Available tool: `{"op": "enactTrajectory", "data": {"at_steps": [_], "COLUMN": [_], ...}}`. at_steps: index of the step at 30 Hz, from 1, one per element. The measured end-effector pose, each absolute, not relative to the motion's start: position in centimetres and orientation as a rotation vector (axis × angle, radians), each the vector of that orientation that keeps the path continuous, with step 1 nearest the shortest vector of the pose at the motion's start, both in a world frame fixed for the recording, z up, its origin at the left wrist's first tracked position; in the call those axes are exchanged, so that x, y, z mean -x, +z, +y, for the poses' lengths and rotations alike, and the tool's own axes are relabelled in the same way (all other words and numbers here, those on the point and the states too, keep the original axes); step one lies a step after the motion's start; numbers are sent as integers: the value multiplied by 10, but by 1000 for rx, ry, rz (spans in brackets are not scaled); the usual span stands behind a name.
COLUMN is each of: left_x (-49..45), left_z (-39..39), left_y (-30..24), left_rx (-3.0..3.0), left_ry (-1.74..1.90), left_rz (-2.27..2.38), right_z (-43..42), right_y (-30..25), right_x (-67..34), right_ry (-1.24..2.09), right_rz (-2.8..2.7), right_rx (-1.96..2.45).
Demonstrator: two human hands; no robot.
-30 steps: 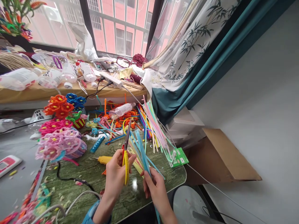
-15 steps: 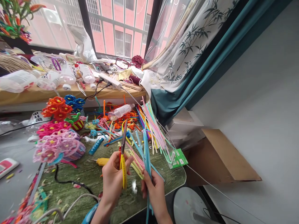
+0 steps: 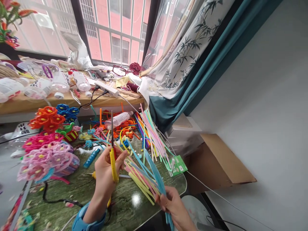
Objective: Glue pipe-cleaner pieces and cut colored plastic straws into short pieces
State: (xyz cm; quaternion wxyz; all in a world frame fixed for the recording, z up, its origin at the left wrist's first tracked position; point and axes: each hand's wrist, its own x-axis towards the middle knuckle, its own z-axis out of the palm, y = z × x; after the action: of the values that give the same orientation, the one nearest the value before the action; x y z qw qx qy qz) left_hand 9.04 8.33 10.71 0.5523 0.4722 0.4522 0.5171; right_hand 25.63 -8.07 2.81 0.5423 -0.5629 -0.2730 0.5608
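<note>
My left hand (image 3: 105, 171) is closed round the yellow handles of a pair of scissors (image 3: 112, 150), whose blades stand upright and together. My right hand (image 3: 172, 205), low near the table's front edge, pinches several light blue pipe cleaners (image 3: 154, 171) that fan up and leftward. Under them lies a loose bunch of pink, yellow and green pipe cleaners (image 3: 139, 176) on the green marbled table (image 3: 79, 192). The two hands are apart, with the bunch between them.
Pink, red, orange and blue pipe-cleaner flowers (image 3: 45, 154) fill the left of the table. A clear bottle (image 3: 119, 119) and more pipe cleaners (image 3: 151, 134) lie behind. A power strip (image 3: 107, 89) and bottles sit on the sill. A cardboard box (image 3: 221, 163) stands right.
My right hand has drawn the blue pipe cleaners down and to the right, away from the left hand. The scissors rose more upright. The view shifted right.
</note>
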Motion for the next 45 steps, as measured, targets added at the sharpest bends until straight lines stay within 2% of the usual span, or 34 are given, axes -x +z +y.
{"op": "enactTrajectory", "data": {"at_steps": [4, 7, 10, 15, 22, 40, 45], "left_x": [-91, -88, -84, -75, -68, -68, -66], "left_z": [90, 91, 86, 76, 71, 64, 65], "left_y": [113, 114, 111, 105, 104, 94, 94], "left_rx": [-1173, -1186, -1185, -1141, -1104, -1024, -1039], "left_ry": [1290, 1282, 1255, 1219, 1218, 1169, 1162], "left_rz": [1109, 1103, 1091, 1111, 1100, 1103, 1128], "right_z": [-69, -39, 2, 45, 34, 10, -11], "right_y": [47, 69, 84, 78, 62, 63, 72], "right_x": [-266, -282, -297, -303, -296, -273, -269], "right_ry": [1077, 750, 377, 200, 86, -20, -27], "right_rz": [-688, -696, -937, -1023, -1099, -1147, -1009], "right_rx": [1448, 1578, 1937, 2211, 2432, 2605, 2401]}}
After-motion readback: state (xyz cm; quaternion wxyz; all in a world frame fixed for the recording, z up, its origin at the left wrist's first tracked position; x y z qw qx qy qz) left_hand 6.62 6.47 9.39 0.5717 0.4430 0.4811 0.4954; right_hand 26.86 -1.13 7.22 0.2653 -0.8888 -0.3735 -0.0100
